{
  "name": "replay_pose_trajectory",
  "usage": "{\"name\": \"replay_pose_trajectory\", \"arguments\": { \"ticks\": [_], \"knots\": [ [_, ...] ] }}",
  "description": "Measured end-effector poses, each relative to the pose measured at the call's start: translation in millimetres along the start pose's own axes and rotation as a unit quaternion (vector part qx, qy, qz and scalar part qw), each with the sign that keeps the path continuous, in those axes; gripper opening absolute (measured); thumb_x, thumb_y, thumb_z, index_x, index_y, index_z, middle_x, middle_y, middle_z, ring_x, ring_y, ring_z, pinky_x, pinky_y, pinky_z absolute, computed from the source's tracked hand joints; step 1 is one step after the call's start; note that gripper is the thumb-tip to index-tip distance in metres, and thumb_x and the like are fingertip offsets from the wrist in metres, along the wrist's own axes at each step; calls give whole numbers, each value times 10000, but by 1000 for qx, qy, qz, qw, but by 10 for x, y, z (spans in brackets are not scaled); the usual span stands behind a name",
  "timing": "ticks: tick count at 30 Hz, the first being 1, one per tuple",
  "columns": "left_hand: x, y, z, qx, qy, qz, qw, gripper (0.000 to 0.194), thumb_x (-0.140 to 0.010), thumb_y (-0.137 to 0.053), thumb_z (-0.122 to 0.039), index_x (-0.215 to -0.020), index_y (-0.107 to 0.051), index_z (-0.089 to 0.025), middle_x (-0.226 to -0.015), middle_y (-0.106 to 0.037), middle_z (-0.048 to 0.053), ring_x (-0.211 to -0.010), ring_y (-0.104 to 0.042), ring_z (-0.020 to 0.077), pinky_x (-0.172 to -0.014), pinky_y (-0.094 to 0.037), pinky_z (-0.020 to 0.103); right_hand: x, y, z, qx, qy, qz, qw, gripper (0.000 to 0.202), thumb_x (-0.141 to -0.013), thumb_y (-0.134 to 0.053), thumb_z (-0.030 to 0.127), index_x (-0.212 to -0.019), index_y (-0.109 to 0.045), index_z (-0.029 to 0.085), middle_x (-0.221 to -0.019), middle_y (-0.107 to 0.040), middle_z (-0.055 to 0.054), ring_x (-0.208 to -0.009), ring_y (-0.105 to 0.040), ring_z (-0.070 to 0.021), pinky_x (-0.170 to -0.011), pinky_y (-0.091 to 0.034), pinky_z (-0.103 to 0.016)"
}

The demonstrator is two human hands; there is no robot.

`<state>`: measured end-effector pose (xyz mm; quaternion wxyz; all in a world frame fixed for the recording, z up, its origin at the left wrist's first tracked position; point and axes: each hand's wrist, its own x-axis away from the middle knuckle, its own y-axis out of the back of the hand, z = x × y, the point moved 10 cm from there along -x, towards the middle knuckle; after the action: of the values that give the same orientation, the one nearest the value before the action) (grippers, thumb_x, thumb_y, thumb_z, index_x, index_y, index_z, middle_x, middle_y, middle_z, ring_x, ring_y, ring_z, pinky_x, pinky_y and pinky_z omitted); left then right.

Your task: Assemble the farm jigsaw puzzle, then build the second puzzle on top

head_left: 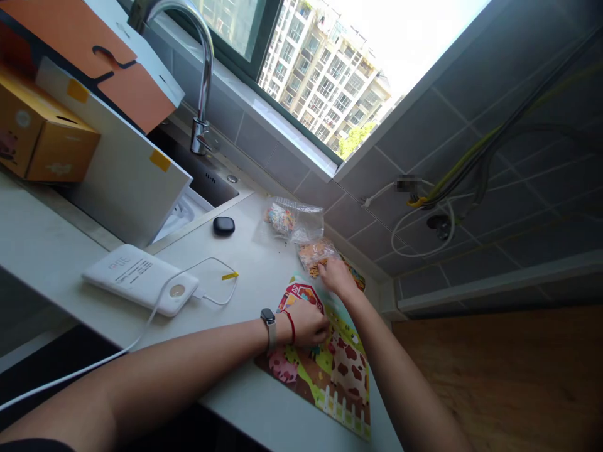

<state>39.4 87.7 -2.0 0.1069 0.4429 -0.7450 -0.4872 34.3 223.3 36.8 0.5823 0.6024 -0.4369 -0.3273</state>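
Note:
A colourful farm picture sheet [348, 367] with a cow, a pig, a red barn and a white fence lies on the white counter. My left hand [308, 323], with a watch and a red string at the wrist, rests over the sheet's middle, its fingers curled; what they hold, if anything, is hidden. Beyond the sheet's far edge, my right hand [334, 275] has its fingers closed at a clear plastic bag of small orange-brown pieces [315, 254]. Another clear bag [294, 220], holding small multicoloured pieces, lies just behind it.
On the counter [245, 251] are a white power bank [141, 279] with a cable and a small black case [223, 226]. Boxes [61, 144] stand over the sink at the left, beside the faucet [202, 94]. A tiled wall with hanging cables rises behind and at the right.

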Motion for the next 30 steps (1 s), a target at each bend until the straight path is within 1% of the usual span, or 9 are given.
{"name": "replay_pose_trajectory", "arguments": {
  "ticks": [4, 8, 11, 13, 16, 19, 22, 26, 30],
  "knots": [
    [8, 32, -11, -1, 3, 2, 1000, 259, -937, -604, -336, -794, -764, -191, -779, -776, 85, -653, -713, 226, -575, -462, 308, 42, 41, -89, -26, -11, -28, 999, 307, -918, -686, 311, -1137, -767, 112, -1145, -739, -220, -1039, -722, -346, -910, -551, -419],
    [2, 44, -7, -2, 12, 7, 1000, 244, -923, -622, -330, -782, -764, -190, -779, -777, 87, -642, -707, 225, -585, -473, 317, 32, 45, 115, -76, 36, -68, 994, 382, -914, -627, 223, -1281, -715, 161, -1190, -702, -150, -1029, -697, -253, -981, -544, -370],
    [-3, 35, -2, -3, 15, 12, 1000, 247, -921, -617, -323, -783, -770, -186, -785, -778, 96, -646, -712, 239, -578, -472, 329, -5, -9, 225, -96, 53, -81, 991, 493, -917, -595, 207, -1405, -643, 155, -1232, -694, -152, -1169, -650, -268, -1067, -502, -382],
    [-3, 36, 0, -2, 16, 14, 1000, 242, -921, -616, -319, -787, -769, -187, -784, -776, 96, -655, -717, 247, -575, -471, 332, -44, -102, 236, -95, 49, -57, 993, 612, -890, -656, 251, -1489, -574, 157, -1292, -696, -155, -1205, -644, -287, -1065, -502, -381],
    [0, 48, -2, 0, 17, 14, 1000, 234, -923, -624, -323, -788, -762, -191, -780, -770, 88, -667, -719, 248, -582, -475, 331, -93, -228, 179, -84, 33, -11, 996, 744, -847, -741, 352, -1540, -527, 185, -1344, -706, -147, -1123, -700, -298, -982, -539, -357],
    [3, 54, -11, 1, 14, 16, 1000, 229, -932, -624, -328, -796, -757, -200, -795, -773, 79, -673, -717, 239, -589, -477, 326, -131, -263, 103, -69, 27, 18, 997, 682, -867, -750, 461, -1487, -597, 224, -1365, -713, -132, -1149, -709, -306, -964, -536, -334],
    [5, 49, -11, 1, 12, 17, 1000, 252, -948, -612, -349, -796, -751, -203, -799, -772, 78, -674, -712, 235, -592, -476, 326, -173, -252, 85, -53, 44, 38, 997, 637, -891, -734, 537, -1454, -634, 257, -1399, -702, -108, -1256, -667, -296, -1027, -503, -313],
    [5, 30, 0, 1, 10, 14, 1000, 274, -959, -599, -370, -796, -744, -205, -785, -763, 76, -678, -709, 235, -586, -465, 320, -244, -233, 125, -27, 73, 58, 995, 616, -895, -739, 522, -1443, -642, 259, -1452, -671, -92, -1328, -615, -281, -1097, -458, -304],
    [2, 20, 10, 2, 11, 9, 1000, 271, -953, -608, -367, -779, -735, -203, -780, -760, 72, -673, -705, 229, -573, -450, 312, -305, -186, 195, 6, 99, 51, 994, 641, -941, -668, 429, -1536, -540, 226, -1564, -571, -104, -1406, -534, -268, -1191, -371, -317]
  ]
}}
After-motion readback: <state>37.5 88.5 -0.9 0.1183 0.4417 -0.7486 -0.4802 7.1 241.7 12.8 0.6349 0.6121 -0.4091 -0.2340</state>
